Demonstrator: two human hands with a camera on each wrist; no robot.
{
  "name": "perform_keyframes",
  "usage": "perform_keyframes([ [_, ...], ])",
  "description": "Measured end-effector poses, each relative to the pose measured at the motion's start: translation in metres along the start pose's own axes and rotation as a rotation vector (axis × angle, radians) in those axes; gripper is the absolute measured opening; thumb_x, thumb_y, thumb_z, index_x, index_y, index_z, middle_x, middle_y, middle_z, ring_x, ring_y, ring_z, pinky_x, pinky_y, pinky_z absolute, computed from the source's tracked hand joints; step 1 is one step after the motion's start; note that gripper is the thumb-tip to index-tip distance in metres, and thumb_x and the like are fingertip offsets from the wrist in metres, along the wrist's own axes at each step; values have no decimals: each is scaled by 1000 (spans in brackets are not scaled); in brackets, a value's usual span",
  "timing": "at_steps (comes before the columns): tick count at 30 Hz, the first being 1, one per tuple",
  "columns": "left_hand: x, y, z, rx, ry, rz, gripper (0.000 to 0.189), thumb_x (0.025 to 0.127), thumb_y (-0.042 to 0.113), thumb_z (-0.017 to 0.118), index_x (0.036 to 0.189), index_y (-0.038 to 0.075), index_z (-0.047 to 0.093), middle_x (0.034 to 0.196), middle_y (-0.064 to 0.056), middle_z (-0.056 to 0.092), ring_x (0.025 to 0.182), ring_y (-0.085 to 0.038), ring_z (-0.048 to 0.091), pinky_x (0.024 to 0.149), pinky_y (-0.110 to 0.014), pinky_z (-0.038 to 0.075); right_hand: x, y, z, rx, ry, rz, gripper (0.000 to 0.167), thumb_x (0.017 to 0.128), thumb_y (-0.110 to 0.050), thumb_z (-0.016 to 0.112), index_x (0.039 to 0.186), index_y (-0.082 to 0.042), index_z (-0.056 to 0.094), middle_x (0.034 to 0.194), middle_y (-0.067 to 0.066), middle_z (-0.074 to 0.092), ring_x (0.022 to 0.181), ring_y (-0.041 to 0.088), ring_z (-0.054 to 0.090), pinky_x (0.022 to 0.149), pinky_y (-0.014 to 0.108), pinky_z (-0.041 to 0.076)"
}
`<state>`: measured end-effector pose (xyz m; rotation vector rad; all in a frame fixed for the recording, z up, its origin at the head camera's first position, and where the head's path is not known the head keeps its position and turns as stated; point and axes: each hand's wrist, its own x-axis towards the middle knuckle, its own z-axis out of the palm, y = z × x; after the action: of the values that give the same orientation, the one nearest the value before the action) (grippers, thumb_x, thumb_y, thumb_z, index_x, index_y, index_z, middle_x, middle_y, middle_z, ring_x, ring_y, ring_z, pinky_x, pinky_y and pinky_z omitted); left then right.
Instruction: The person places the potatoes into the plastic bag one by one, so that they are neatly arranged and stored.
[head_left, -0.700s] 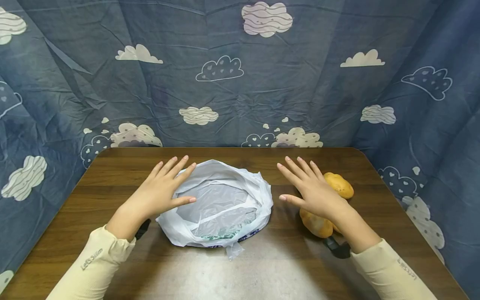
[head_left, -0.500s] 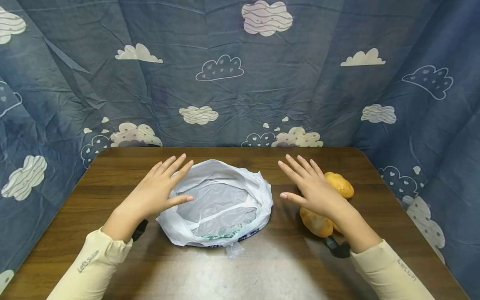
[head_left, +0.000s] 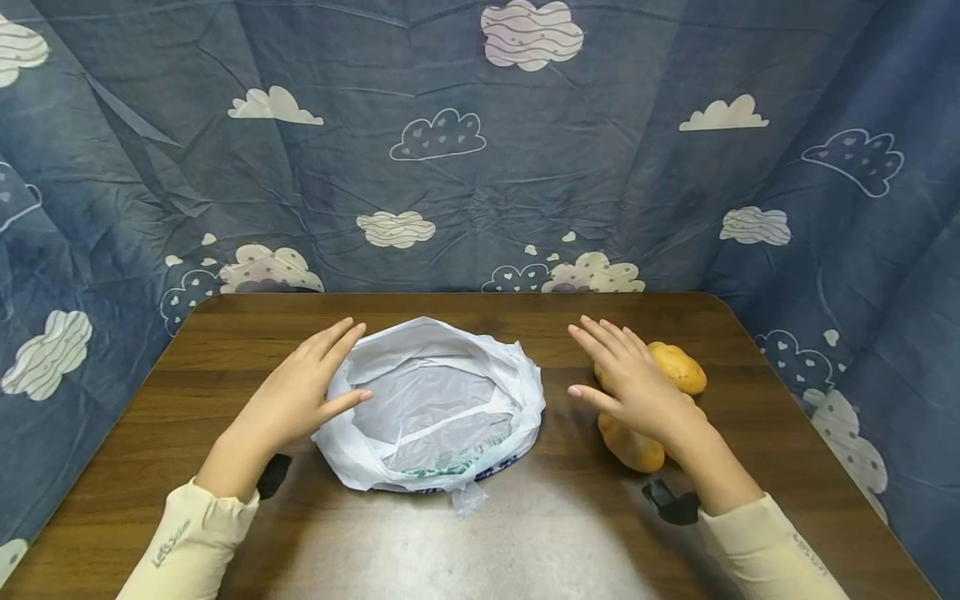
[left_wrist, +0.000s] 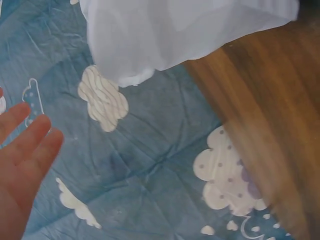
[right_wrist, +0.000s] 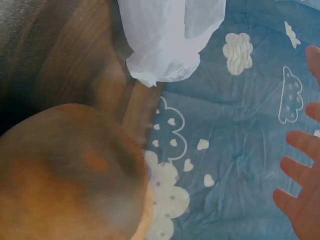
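A white plastic bag (head_left: 348, 454) stands on the table with its wide mouth facing up; green and blue print shows on its near side. My left hand (head_left: 296, 392) hovers at the bag's left rim, fingers extended, thumb apart and holding nothing. To the right of the bag, my right hand (head_left: 637, 387) is held in the air, also bare, its fingers extended. Several yellow-brown potatoes (head_left: 678, 368) lie beneath and beside it, partly hidden by the hand and wrist. One potato (right_wrist: 75, 175) looms large in the right wrist view.
The brown wood-grain table (head_left: 525, 542) reaches back to a blue curtain (head_left: 450, 192) printed with clouds. A dark wrist strap (head_left: 273, 475) shows by the left wrist, and a black camera mount (head_left: 671, 502) hangs under the right.
My left hand has drawn back to the left, from over the bag's opening to its rim. My right hand has shifted slightly right, its fingers closer together. Bag and potatoes stay put.
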<state>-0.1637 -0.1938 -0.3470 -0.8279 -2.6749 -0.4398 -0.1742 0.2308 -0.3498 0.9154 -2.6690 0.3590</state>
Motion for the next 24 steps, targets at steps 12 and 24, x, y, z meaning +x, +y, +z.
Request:
perform_keyframes([
  [12,-20,-11,13,-111,101,-76,71,79,31,69,137,9,34,134,-16,36,116,-40,37,93,-56,34,-23,8,0,97,64,112,70,81,-32,66,140,-14,31,140,13,32,127,35,26,105,50,16],
  [24,-39,-21,29,-191,82,-149,66,80,29,68,133,4,38,130,-19,38,116,-37,38,93,-55,34,-52,22,8,144,157,163,66,81,-23,67,137,-8,36,134,16,39,122,37,32,101,53,24],
])
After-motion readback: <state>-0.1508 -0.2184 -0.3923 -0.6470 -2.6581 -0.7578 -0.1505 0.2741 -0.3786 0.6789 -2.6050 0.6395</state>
